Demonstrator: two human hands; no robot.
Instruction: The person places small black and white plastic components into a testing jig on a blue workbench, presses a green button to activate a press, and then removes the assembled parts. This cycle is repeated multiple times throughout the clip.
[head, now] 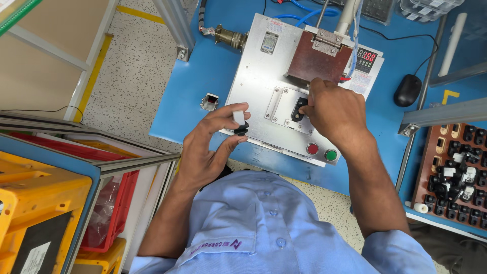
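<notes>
Our left hand (213, 144) pinches a small black-and-white plastic switch (239, 122); our right hand's (337, 114) fingers seat another black switch (300, 108) in the metal fixture plate (258, 76) near the blue table's (187, 101) front edge.

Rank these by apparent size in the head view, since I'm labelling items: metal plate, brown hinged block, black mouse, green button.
1. metal plate
2. brown hinged block
3. black mouse
4. green button
All rest on one bench, so nearness hardly skews this.
</notes>
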